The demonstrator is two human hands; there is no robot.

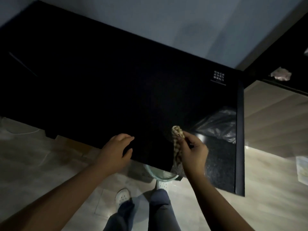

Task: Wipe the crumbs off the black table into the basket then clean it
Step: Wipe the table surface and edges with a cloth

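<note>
Black bag (218,124) near table (100,72) corner

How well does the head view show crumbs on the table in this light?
Head view: very dim, the table is near-uniform black, no crumbs can be made out; head view: its far edge is blurred; head view: the cloth in the right hand and the white label stand out.

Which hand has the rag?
The right hand grips the patterned rag; the left hand holds nothing and just rests on the black table.
</note>
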